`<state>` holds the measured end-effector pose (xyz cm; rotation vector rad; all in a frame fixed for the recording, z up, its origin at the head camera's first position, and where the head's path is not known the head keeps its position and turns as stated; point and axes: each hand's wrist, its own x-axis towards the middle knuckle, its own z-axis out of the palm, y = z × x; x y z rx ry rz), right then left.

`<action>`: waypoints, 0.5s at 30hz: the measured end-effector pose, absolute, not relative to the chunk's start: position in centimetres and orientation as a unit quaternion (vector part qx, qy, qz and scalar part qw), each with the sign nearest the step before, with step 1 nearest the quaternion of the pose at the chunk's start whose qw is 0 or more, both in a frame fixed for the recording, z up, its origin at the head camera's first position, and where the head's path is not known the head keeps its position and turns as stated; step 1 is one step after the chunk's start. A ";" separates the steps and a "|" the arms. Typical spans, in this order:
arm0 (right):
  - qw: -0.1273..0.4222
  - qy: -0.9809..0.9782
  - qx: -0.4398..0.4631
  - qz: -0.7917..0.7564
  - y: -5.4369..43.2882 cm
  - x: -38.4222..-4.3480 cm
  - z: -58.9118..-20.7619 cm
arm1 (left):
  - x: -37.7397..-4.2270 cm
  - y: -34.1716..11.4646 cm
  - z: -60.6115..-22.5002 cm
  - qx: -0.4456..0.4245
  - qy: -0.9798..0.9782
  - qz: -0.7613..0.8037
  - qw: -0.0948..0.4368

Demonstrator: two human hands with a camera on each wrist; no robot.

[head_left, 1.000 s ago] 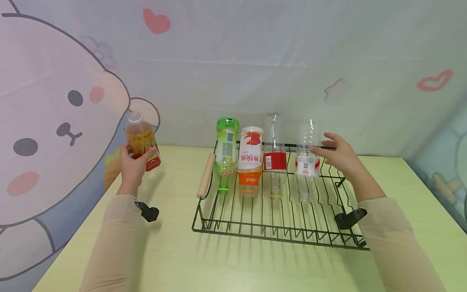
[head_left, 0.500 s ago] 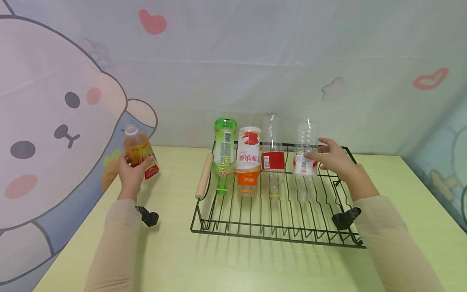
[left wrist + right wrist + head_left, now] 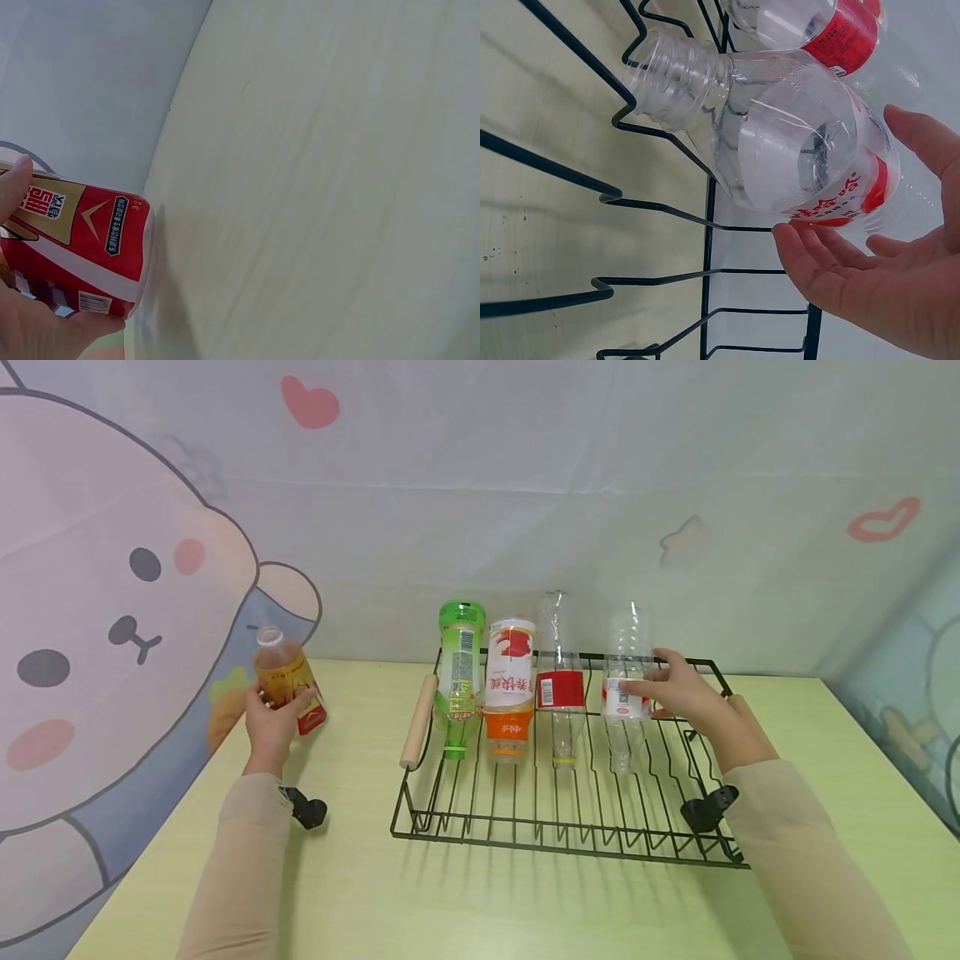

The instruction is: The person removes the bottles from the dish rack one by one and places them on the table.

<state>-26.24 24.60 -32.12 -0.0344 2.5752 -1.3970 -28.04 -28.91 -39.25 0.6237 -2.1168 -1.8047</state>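
Observation:
On the left, my left hand point(image 3: 272, 727) grips a small bottle point(image 3: 287, 677) with a yellow and red label and an uncapped mouth. In the left wrist view the bottle's red base end point(image 3: 112, 255) leans out past the fingers. My right hand point(image 3: 686, 697) is at the rightmost clear bottle point(image 3: 627, 743), which has a white and red label and lies neck-down on a black wire rack point(image 3: 525, 831). In the right wrist view fingertips point(image 3: 791, 240) reach under its label, while the thumb point(image 3: 922, 139) stands straight beside its upper edge.
Left of that bottle on the rack lie a red-labelled clear bottle point(image 3: 562, 689), a white and orange bottle point(image 3: 512, 677) and a green bottle point(image 3: 460, 668). A wooden handle point(image 3: 420, 722) rises at the rack's left end. Behind the table point(image 3: 360, 877) hangs a printed cloth point(image 3: 465, 485).
My left hand has lowered the yellow and red bottle towards the table. My right hand has come down and left onto the clear bottle's label. The bottles on the rack keep their places.

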 end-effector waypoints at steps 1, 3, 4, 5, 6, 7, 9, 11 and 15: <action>0.108 0.873 -0.012 -0.476 24.6 -26.3 -32.2 | -28.0 -28.9 -39.3 0.217 -0.735 -0.626 0.144; 0.113 0.871 -0.013 -0.478 24.6 -26.3 -32.3 | -28.0 -28.9 -39.4 0.218 -0.735 -0.625 0.144; 0.116 0.870 -0.013 -0.479 24.6 -26.3 -32.3 | -28.0 -28.9 -39.5 0.219 -0.736 -0.625 0.143; 0.118 0.870 -0.013 -0.478 24.5 -26.3 -32.4 | -28.0 -28.9 -39.5 0.220 -0.736 -0.625 0.143; 0.121 0.870 -0.014 -0.478 24.5 -26.3 -32.4 | -28.0 -28.9 -39.6 0.220 -0.735 -0.625 0.143; 0.124 0.869 -0.013 -0.478 24.5 -26.3 -32.4 | -28.0 -29.0 -39.6 0.221 -0.736 -0.625 0.142; 0.129 0.870 -0.013 -0.475 24.5 -26.3 -32.5 | -28.0 -29.0 -39.7 0.221 -0.736 -0.624 0.142; 0.134 0.870 -0.013 -0.474 24.5 -26.3 -32.5 | -28.0 -29.0 -39.7 0.221 -0.736 -0.624 0.142; 0.144 0.867 -0.017 -0.476 24.6 -26.2 -32.5 | -28.0 -29.1 -39.7 0.220 -0.736 -0.625 0.139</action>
